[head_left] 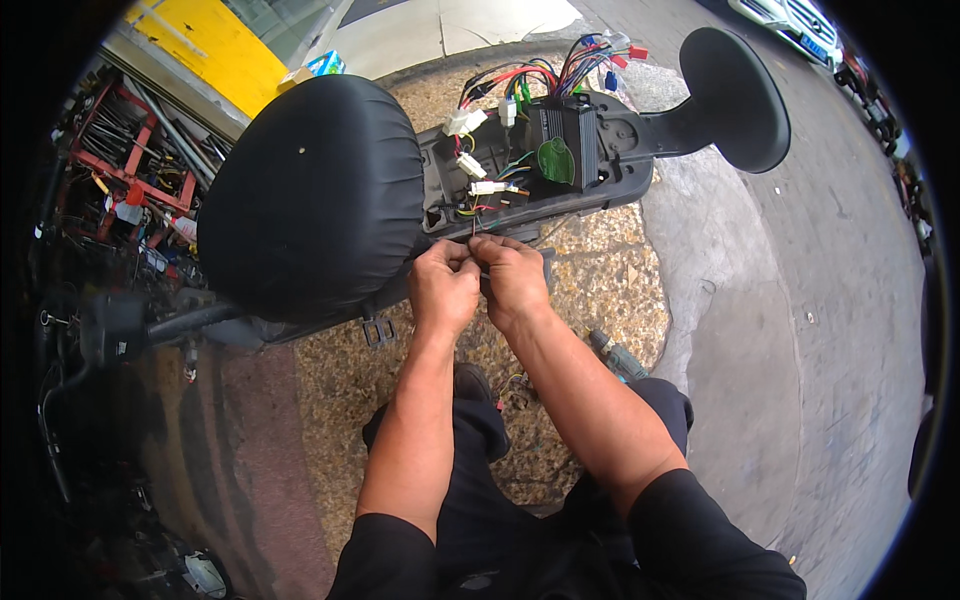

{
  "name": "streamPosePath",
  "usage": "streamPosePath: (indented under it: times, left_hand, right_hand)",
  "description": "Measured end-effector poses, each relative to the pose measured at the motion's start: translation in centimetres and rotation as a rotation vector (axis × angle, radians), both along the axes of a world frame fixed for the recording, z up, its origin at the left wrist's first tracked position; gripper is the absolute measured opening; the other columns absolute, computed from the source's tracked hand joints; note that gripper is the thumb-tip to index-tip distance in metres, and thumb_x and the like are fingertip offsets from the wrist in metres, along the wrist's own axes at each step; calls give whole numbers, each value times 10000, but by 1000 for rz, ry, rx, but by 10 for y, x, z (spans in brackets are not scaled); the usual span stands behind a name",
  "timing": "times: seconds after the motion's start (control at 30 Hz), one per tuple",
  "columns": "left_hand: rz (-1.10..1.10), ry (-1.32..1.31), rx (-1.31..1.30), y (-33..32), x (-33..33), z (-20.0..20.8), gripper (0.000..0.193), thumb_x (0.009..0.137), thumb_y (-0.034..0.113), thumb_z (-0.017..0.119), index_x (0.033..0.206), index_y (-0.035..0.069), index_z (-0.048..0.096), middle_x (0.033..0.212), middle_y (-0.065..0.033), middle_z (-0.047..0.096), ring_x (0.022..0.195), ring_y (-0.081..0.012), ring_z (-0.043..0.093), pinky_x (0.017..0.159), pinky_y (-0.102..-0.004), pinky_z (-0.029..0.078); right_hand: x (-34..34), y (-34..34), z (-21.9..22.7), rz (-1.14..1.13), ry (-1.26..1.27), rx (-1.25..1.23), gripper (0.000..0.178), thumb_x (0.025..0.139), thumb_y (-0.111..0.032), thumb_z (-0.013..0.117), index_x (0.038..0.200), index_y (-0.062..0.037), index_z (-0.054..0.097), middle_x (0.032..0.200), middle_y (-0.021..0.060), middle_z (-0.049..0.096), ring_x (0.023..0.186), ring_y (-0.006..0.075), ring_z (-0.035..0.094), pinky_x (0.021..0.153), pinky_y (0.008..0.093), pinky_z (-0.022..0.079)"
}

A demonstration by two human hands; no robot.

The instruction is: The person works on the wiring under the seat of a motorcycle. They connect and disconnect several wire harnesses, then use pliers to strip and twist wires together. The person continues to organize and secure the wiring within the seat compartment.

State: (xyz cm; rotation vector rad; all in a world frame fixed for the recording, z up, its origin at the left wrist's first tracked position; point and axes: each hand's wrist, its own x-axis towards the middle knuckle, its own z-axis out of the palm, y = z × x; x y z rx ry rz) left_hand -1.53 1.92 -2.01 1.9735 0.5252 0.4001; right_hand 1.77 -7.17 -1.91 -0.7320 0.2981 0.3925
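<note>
My left hand and my right hand meet at the near edge of an opened scooter compartment, fingers pinched together. A thin reddish wire runs down from the compartment to my right fingertips. What my left fingers grip is hidden behind them. Just beyond my hands lie white plug connectors with coloured leads. A finned black controller box with a green sticker sits in the compartment. Behind it, a bundle of coloured wires with red, blue and white plugs sticks up.
Left of the compartment is a padded black seat; a black backrest juts out at the right. A power drill rests on the ground beside my right leg. At far left stands a red rack of tools. A white car is at upper right.
</note>
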Motion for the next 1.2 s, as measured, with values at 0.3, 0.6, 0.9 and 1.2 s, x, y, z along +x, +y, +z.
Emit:
streamPosePath:
  times: [0.3, 0.6, 0.9, 1.2]
  left_hand:
    - [-27, 24, -2, 0, -4, 6, 77, 815, 27, 695, 852, -41, 690, 731, -69, 695, 661, -95, 616, 611, -269, 488]
    - [-10, 54, 38, -1, -8, 15, 102, 795, 102, 710, 841, 11, 706, 750, -129, 727, 702, -227, 710, 669, -354, 537]
    - [-33, 84, 106, -3, -5, 15, 117, 793, 103, 689, 885, 38, 722, 817, -160, 736, 786, -301, 731, 717, -402, 550]
    - [30, 8, -35, -6, -4, 15, 178, 815, 96, 665, 942, -5, 739, 878, -172, 753, 825, -289, 740, 763, -383, 561]
  right_hand:
    - [9, 6, -20, 90, 26, 181, 27, 903, -7, 637, 922, 8, 650, 838, 48, 635, 737, 163, 598, 686, 297, 495]
    - [5, -3, -20, 107, -77, 72, 30, 898, -12, 621, 918, -3, 642, 850, 37, 643, 757, 147, 604, 711, 301, 503]
    - [12, -1, -16, 16, -235, -285, 61, 823, -6, 657, 831, 55, 662, 741, 44, 639, 602, 104, 546, 540, 252, 437]
    - [13, -4, -12, 55, -210, -212, 78, 829, -9, 635, 850, 63, 657, 784, 64, 657, 639, 113, 572, 575, 257, 469]
